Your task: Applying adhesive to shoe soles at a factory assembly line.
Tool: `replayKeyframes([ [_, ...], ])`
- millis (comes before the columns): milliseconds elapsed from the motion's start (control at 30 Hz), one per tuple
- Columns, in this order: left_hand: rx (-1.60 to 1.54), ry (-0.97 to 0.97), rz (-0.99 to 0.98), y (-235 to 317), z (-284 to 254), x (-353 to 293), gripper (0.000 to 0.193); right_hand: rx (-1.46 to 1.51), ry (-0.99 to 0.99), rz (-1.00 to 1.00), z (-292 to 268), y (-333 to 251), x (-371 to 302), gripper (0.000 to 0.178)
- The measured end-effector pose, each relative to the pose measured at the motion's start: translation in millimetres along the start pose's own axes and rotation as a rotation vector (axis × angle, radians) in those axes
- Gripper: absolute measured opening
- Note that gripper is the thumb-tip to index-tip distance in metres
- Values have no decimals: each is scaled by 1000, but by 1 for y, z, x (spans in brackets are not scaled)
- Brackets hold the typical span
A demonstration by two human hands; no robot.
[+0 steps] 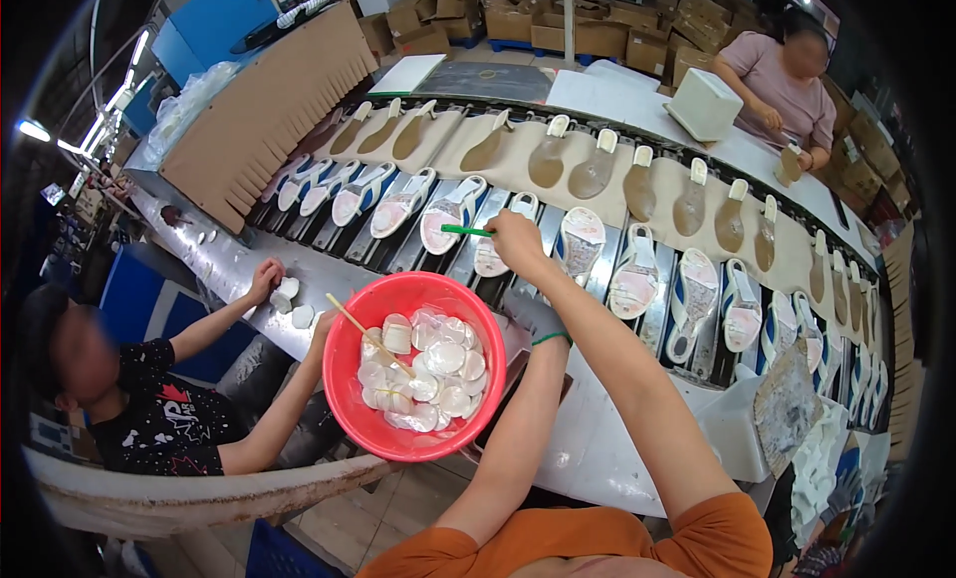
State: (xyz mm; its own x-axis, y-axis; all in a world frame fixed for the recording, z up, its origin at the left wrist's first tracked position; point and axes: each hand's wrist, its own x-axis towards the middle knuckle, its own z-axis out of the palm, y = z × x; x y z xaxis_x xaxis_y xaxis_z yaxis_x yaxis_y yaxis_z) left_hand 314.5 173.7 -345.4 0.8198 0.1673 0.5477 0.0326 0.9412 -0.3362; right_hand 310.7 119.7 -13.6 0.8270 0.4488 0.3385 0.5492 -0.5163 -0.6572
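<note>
My right hand (520, 241) reaches over the conveyor, its fingers closed on a thin green-handled tool (466, 231). The tool's tip lies over the upturned bottom of a blue-and-white shoe upper (454, 216); its working end is too small to make out. Below it, my left hand (536, 317) wears a grey glove and rests by the near edge of the conveyor, between the basin and the shoe row. Its fingers do not show clearly. A red plastic basin (344, 409) full of round white discs (445, 357) stands to the left, with a thin wooden stick (366, 334) leaning in it.
Brown outsoles (547, 166) line the far beige belt (518, 130). More upturned uppers (694, 297) continue right. A co-worker (149, 399) sits left, hands near discs and basin; another (787, 90) works across the line. A white container (732, 434) stands at near right.
</note>
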Motion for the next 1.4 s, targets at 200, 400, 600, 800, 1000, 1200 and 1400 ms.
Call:
replayKeyframes([
  [200, -612, -38, 48, -102, -97, -62, 75, -455, -83, 89, 17, 119, 2, 25],
  [400, -973, -186, 209, -107, -79, -66, 83, -287, -189, 89, 33, 124, 10, 16],
  [600, -1408, -329, 292, -132, -52, -51, 92, -162, -71, 216, 25, 124, 19, 13],
  [800, -1940, -387, 411, -150, -14, -18, 102, -57, 242, 232, -29, 103, -8, 16],
  [1000, -2483, -461, 546, -183, 29, 50, 112, 279, 573, 223, -124, 45, -105, 30],
  [1200, -2947, -227, 789, -250, 69, 102, 120, 563, 417, 407, -188, 21, -280, 22],
  [1400, -3143, -534, 406, -276, 110, 98, 117, 797, 357, 567, -182, 11, -374, 21],
])
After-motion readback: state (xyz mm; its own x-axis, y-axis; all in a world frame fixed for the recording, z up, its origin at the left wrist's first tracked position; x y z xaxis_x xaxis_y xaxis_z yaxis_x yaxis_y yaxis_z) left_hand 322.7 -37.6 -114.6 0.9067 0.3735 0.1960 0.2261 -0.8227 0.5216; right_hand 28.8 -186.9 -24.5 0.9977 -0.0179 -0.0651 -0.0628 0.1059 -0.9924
